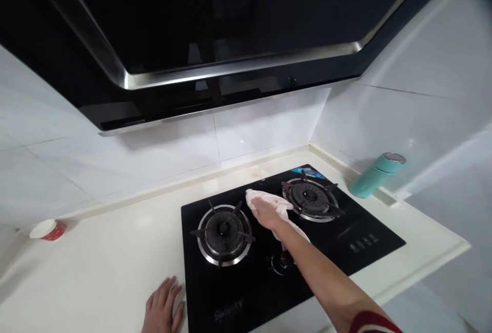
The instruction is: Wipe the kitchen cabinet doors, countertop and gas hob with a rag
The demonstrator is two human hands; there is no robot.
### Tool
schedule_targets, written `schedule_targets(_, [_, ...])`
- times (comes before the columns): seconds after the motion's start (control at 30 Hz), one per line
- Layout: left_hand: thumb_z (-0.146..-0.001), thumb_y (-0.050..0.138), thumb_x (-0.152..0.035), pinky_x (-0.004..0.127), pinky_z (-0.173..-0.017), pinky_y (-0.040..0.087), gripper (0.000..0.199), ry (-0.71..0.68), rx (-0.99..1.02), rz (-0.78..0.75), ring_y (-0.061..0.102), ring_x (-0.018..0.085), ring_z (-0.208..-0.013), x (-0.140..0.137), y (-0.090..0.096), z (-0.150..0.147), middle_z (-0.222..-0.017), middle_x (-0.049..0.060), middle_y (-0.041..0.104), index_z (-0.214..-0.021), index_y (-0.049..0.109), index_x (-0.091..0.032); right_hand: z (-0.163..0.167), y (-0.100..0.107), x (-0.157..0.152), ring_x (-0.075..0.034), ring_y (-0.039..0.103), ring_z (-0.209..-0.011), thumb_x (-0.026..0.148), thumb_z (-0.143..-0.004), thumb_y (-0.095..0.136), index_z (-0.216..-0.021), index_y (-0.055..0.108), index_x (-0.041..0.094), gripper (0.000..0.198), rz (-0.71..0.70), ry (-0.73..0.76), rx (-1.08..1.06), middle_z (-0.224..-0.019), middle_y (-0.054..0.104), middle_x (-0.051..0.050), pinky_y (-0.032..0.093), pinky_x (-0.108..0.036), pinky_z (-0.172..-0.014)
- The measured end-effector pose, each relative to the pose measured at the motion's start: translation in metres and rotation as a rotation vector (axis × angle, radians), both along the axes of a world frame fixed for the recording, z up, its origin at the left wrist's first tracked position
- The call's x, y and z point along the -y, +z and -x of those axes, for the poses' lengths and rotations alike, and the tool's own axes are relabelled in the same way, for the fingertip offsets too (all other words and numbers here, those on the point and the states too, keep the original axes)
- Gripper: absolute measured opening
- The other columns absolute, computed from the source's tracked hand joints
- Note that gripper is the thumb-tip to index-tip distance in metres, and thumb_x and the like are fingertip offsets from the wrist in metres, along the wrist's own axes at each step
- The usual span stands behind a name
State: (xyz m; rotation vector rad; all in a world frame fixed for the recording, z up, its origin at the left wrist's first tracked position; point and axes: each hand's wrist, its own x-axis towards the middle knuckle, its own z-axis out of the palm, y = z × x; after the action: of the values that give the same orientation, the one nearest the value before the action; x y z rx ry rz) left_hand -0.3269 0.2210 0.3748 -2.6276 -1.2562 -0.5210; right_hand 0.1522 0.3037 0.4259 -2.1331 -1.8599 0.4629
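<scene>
On the black glass gas stove, my right hand presses a pale pink cloth against the surface between the two burners. Its fingers are bent over the cloth, and part of the cloth trails under my wrist. The left burner and the right burner sit on either side. A control knob is partly hidden below my forearm. My left hand rests on the white countertop beside the stove's left edge, fingers stretched out, holding nothing.
A teal bottle stands by the right wall at the counter's back. At the far left is a red and white paper cup. The dark range hood hangs low above the stove. White tiles line the walls.
</scene>
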Motion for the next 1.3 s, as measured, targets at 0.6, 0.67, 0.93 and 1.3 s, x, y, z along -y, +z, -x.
schedule_targets(0.6, [-0.095,0.051,-0.042,0.040,-0.100,0.047,0.034,0.013,0.016,0.064,0.056,0.023,-0.129,0.001,0.008,-0.005,-0.137,0.006,0.064,-0.123,0.065,-0.027,0.077,0.031,0.155,-0.028,0.057,-0.122,0.030,-0.087,0.060,-0.125,0.065,0.010,0.043,0.009,0.280,0.031,-0.124,0.066,-0.017,0.016,-0.046,-0.126])
schedule_targets(0.67, [-0.095,0.051,-0.043,0.039,-0.100,0.047,0.035,0.019,0.017,0.066,0.056,0.023,-0.128,0.000,0.008,-0.005,-0.137,0.006,0.064,-0.123,0.065,-0.027,0.094,0.029,0.172,-0.027,0.058,-0.121,0.030,-0.086,0.062,-0.119,0.067,0.011,0.038,0.049,0.328,-0.024,-0.120,0.067,-0.015,0.018,-0.044,-0.126])
schedule_targets(0.93, [-0.095,0.050,-0.045,0.039,-0.101,0.047,0.037,0.023,0.023,0.059,0.056,0.023,-0.129,-0.003,0.003,-0.003,-0.138,0.005,0.064,-0.124,0.066,-0.028,0.133,0.022,0.204,-0.018,0.058,-0.103,0.030,-0.088,0.064,-0.089,0.066,0.020,0.010,0.007,0.541,-0.178,-0.094,0.067,-0.003,0.040,-0.032,-0.105])
schedule_targets(1.3, [-0.095,0.050,-0.043,0.038,-0.100,0.047,0.036,0.019,-0.008,0.036,0.057,0.022,-0.128,-0.002,0.005,-0.002,-0.139,0.004,0.063,-0.125,0.065,-0.029,0.057,0.024,0.120,-0.026,0.054,-0.122,0.016,-0.092,0.050,-0.113,0.072,0.018,0.030,0.057,0.390,0.118,-0.118,0.067,-0.012,0.023,-0.045,-0.120])
